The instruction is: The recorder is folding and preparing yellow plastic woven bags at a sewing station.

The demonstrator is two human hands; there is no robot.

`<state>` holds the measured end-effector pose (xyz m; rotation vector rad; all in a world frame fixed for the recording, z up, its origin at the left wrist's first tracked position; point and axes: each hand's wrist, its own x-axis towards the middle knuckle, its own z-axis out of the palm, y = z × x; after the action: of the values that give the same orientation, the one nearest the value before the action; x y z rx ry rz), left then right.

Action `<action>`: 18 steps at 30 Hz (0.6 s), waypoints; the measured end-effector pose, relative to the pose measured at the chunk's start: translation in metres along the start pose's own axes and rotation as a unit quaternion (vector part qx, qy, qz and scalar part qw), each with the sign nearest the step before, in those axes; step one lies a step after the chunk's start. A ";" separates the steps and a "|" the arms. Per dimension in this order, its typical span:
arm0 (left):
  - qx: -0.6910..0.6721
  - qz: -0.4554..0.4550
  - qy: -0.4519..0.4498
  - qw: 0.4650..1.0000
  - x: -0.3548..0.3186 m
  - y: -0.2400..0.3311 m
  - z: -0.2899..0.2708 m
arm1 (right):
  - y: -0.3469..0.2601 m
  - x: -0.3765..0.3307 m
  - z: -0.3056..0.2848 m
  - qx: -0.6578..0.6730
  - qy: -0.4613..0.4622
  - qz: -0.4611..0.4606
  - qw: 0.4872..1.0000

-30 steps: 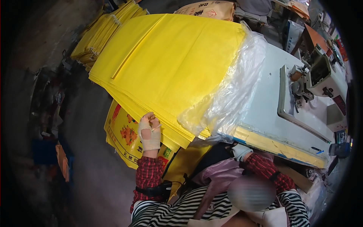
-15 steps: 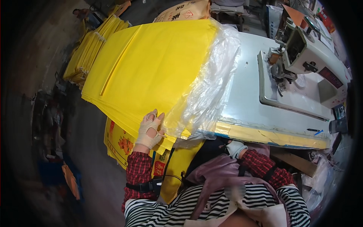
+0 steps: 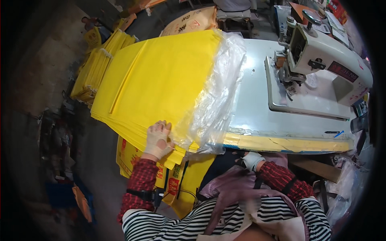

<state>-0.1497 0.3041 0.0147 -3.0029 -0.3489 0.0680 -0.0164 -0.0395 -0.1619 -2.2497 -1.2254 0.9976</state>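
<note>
My left hand [image 3: 158, 140], in a pale worn glove with bare fingertips, lies on the near edge of a thick stack of yellow fabric sheets [image 3: 161, 80]. Its fingers are slightly spread and flat on the top sheet, so the hand is open. Clear crumpled plastic film [image 3: 219, 88] runs along the stack's right side. Below the table edge, close to my lap, is my right hand [image 3: 251, 160] in a whitish glove. Its fingers point left against dark cloth [image 3: 221, 164] and are too dark to make out. Printed yellow bags [image 3: 177, 184] hang below the stack, beside my left forearm.
A white sewing machine [image 3: 321, 60] stands on the right of the pale table [image 3: 249, 92], whose front edge [image 3: 281, 143] is taped yellow. A black pen-like tool [image 3: 332, 132] lies there. Bundled yellow bags [image 3: 94, 68] are stacked at far left; a large printed sack [image 3: 191, 21] sits behind.
The view has shifted slightly, so the machine and table appear further left. My left hand stays on the stack's near edge, its forearm angled a little more left. My right hand stays by my lap.
</note>
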 end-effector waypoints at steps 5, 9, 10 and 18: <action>0.015 0.076 0.124 0.989 0.020 -0.011 0.039 | -0.011 0.000 -0.008 -0.026 0.017 -0.046 0.998; -0.350 -0.080 0.206 0.910 0.046 -0.039 0.017 | -0.020 -0.006 -0.015 -0.108 -0.035 -0.061 0.992; -0.561 -0.135 0.232 0.783 0.050 -0.043 0.006 | -0.027 -0.013 -0.020 -0.038 -0.005 -0.079 0.996; -0.227 -0.071 0.323 0.916 -0.001 0.088 -0.097 | -0.060 -0.002 -0.082 0.533 -0.056 -0.133 0.834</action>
<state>-0.1251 0.2083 0.1005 -3.1647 -0.5580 -1.1346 0.0096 -0.0088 -0.0688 -1.1237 -0.6730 1.2647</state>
